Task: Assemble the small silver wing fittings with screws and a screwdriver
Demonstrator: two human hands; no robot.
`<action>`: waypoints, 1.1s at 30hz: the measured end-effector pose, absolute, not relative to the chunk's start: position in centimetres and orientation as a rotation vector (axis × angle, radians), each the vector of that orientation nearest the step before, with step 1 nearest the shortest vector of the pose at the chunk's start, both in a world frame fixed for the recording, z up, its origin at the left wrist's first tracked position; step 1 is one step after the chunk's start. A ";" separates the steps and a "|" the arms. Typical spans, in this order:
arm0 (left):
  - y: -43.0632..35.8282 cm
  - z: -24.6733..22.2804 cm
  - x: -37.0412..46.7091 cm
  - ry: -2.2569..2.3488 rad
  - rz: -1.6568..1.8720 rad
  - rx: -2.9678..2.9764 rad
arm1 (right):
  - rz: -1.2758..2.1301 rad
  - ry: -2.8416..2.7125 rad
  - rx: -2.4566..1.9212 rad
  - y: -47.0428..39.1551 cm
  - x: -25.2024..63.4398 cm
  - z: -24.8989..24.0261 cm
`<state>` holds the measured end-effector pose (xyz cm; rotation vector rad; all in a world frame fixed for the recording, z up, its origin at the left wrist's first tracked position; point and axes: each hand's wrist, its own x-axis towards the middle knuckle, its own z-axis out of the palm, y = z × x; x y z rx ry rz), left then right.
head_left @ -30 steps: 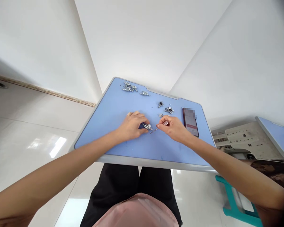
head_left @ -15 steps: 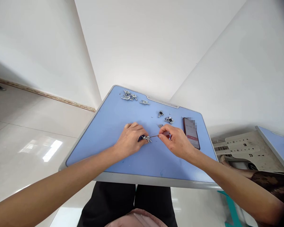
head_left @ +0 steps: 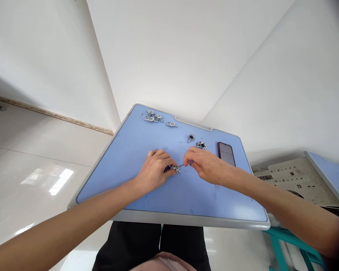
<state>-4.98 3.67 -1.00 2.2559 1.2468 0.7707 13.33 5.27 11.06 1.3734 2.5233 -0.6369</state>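
My left hand point(head_left: 156, 167) grips a small metal part point(head_left: 174, 169) between thumb and fingers, low over the blue tabletop point(head_left: 121, 162). On its right, my right hand point(head_left: 202, 162) is closed around a screwdriver whose thin shaft point(head_left: 181, 165) reaches the metal part; the fingers mostly hide the handle. Beyond my right hand lie a metal piece with a black centre point(head_left: 191, 138) and a similar cluster point(head_left: 202, 145). A pile of silvery metal parts point(head_left: 152, 116) sits at the far left of the tabletop, with a single one point(head_left: 171, 124) beside it.
A phone point(head_left: 226, 153) lies at the right of the table, partly behind my right forearm. White walls point(head_left: 169, 56) stand beyond the far edge. To the right are a pale perforated seat point(head_left: 293, 178) and another blue desk point(head_left: 330, 173).
My right hand has shifted slightly left and turned, and the screwdriver shaft now slants more. My right forearm covers more of the phone. My left hand has stayed nearly in place.
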 end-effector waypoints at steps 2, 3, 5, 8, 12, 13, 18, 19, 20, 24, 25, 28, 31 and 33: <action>3.7 -1.0 -5.0 1.245 0.774 2.258 | -0.597 2.497 1.394 5.1 13.2 11.1; 3.7 -1.0 -5.0 1.246 0.774 2.259 | -0.558 2.473 1.445 5.0 13.1 11.1; 3.6 -0.9 -5.0 1.250 0.774 2.257 | -0.457 2.410 1.567 4.7 13.1 10.8; 3.6 -0.9 -5.0 1.266 0.773 2.236 | -0.439 2.464 1.615 4.6 13.3 10.1; 3.6 -0.8 -5.0 1.293 0.773 2.200 | -0.639 2.867 1.420 4.5 14.2 9.3; 3.6 -0.8 -5.0 1.292 0.774 2.199 | -0.704 2.916 1.408 4.5 14.3 9.1; 3.5 -0.7 -5.1 1.300 0.780 2.234 | -0.884 2.816 1.702 3.8 14.3 8.2; 3.5 -0.7 -5.1 1.304 0.781 2.240 | -0.856 2.797 1.773 3.7 14.3 7.9; 3.4 -0.7 -5.1 1.308 0.782 2.244 | -0.835 2.793 1.833 3.5 14.2 7.5; 3.3 -0.9 -5.0 1.302 0.797 2.259 | -1.034 2.881 1.965 3.0 14.0 6.1; 3.3 -1.0 -5.0 1.300 0.805 2.261 | -1.126 2.912 1.998 2.9 14.0 5.8; 3.3 -1.1 -5.1 1.298 0.823 2.254 | -1.379 2.943 2.096 2.5 13.8 5.1; 3.3 -1.0 -5.0 1.287 0.821 2.237 | -1.559 2.977 2.100 2.4 13.7 4.5; 3.3 -0.9 -5.0 1.277 0.832 2.224 | -1.638 3.041 2.055 2.5 13.8 4.0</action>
